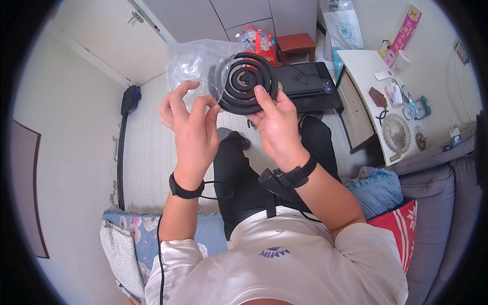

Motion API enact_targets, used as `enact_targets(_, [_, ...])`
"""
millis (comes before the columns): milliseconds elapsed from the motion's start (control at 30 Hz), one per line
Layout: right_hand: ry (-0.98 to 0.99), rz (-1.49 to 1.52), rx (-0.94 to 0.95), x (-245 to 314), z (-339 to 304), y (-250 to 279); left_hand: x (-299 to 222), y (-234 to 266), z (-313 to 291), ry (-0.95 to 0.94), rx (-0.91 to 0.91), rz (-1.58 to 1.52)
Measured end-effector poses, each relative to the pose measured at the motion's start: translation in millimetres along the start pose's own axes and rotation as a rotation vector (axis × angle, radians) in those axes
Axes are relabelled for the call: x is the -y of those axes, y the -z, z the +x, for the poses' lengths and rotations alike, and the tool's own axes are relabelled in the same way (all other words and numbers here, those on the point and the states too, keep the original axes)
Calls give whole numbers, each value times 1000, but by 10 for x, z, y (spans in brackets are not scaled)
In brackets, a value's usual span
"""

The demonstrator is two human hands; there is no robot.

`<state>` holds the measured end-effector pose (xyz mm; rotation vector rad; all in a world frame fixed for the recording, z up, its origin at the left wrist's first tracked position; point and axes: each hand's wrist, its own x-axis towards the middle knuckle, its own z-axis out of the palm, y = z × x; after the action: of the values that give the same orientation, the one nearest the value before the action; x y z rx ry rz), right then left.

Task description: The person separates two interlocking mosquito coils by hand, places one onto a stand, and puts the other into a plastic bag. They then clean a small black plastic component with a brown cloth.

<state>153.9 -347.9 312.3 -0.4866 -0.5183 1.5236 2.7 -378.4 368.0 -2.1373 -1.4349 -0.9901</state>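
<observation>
Holding the coil (247,79) up in the right hand (280,129), thumb on its face and fingers behind, well above the floor (147,162). Pinching the edge of the clear bag (187,63) between thumb and forefinger of the left hand (190,119), with the other fingers raised and loosely bent. With film across the coil's left side, and with coil and clear bag in front of part of the red bag (266,47) of bottles (248,36). Just beyond the right hand, a black device (300,87), partly blocked by coil and fingers. Behind it, a red stool (296,42) near the grey cabinet (244,15). Over to the right, a white desk (358,60) with a remote (384,74), a cup (402,60), a brown pouch (377,97) and a glass dish (395,133). Far left, a door (96,30). Close to the body, floral bedding (145,236) on the left, a red cushion (399,229) and grey sofa (432,218) on the right
</observation>
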Motion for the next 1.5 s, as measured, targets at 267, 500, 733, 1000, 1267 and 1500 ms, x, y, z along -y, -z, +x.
enact_targets(267, [-53,-124,198,-10,-70,-45,75,38,83,-43,-11,-75])
enact_targets(500, [-54,56,65,-11,-24,-45,86,73,2,-120,70,-79])
enact_targets(733, [-20,53,111,-11,-89,-111,205,-42,-34,46,-314,-397])
enact_targets(1000, [-49,-71,170,7,-128,-99,473,207,57,649,-182,-1005])
enact_targets(1267, [-20,-326,317,57,-83,9,656,324,47,657,117,-1033])
enact_targets(1500, [7,-169,247,52,-114,-77,671,304,-12,784,223,-1118])
